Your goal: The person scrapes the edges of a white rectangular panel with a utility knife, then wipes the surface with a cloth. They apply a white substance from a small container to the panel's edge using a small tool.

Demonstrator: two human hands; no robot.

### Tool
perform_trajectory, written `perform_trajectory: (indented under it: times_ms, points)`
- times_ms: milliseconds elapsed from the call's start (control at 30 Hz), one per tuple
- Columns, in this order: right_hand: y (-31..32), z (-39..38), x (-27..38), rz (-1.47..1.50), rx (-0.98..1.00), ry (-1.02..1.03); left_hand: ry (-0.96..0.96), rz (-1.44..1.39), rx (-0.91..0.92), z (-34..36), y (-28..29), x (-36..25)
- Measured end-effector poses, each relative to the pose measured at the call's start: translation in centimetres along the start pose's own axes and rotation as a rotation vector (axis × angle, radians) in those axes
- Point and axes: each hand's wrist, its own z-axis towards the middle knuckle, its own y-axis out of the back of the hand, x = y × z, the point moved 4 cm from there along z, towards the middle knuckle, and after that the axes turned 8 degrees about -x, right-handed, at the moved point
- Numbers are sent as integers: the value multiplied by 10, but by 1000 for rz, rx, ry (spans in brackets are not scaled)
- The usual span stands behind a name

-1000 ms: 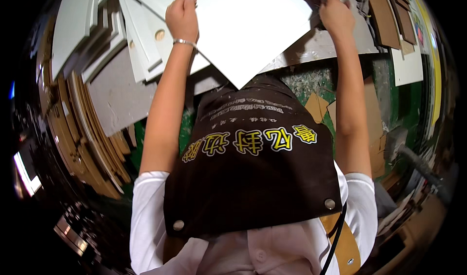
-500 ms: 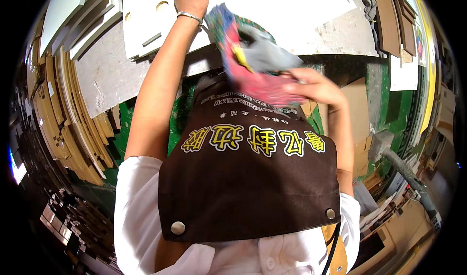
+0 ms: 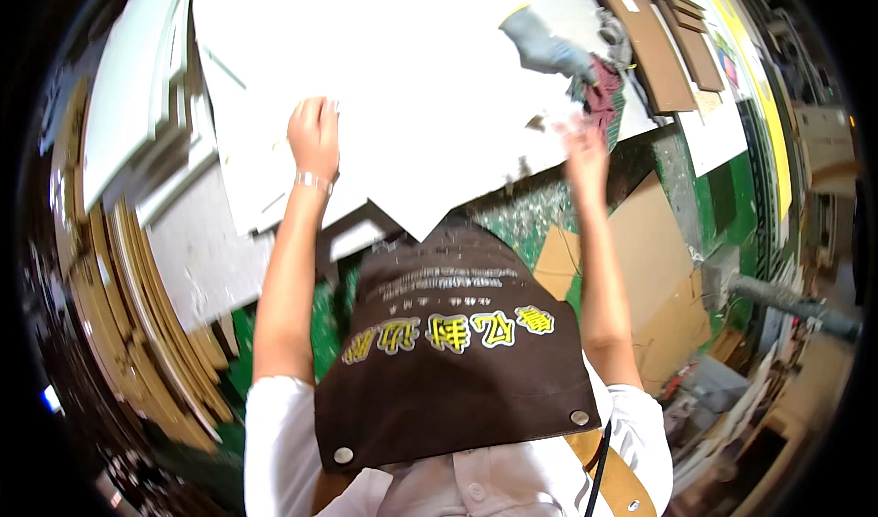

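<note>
My left hand (image 3: 315, 139) is closed at the edge of a white panel (image 3: 421, 211), its fingers bent together. The panel lies askew over other white board, one corner pointing toward my apron. My right hand (image 3: 583, 147), blurred, has its fingers spread at the near side of a crumpled red and green patterned cloth (image 3: 604, 92). Whether the fingertips touch the cloth cannot be made out. A grey-blue glove or cloth piece (image 3: 544, 43) lies against it, on the panel's right part. Bright light washes out much of the panel surface.
Stacked white boards (image 3: 137, 106) stand at the left, above brown cardboard strips (image 3: 151, 307). Brown panels (image 3: 645, 42) lie at the far right beside a grey cloth bundle (image 3: 615, 37). Cardboard sheets (image 3: 654, 252) and a grey pipe (image 3: 777, 298) are lower right.
My right hand has moved the patterned cloth from in front of my apron out to the right, where it now lies. My left hand and the white panel have come nearer to me.
</note>
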Motion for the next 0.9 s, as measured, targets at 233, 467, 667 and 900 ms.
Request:
perform_trajectory:
  times_ms: [233, 467, 667, 900]
  points:
    - [-95, -75, 12, 446, 60, -190, -131, 126, 139, 3, 6, -5]
    - [-103, -72, 4, 493, 107, -307, -130, 103, 238, 1, -5, -18]
    - [-64, -47, -34, 730, -82, -271, -184, 103, 215, -45, -27, -64]
    - [2, 8, -72, 692, -136, -270, -189, -75, 389, -97, -52, -144]
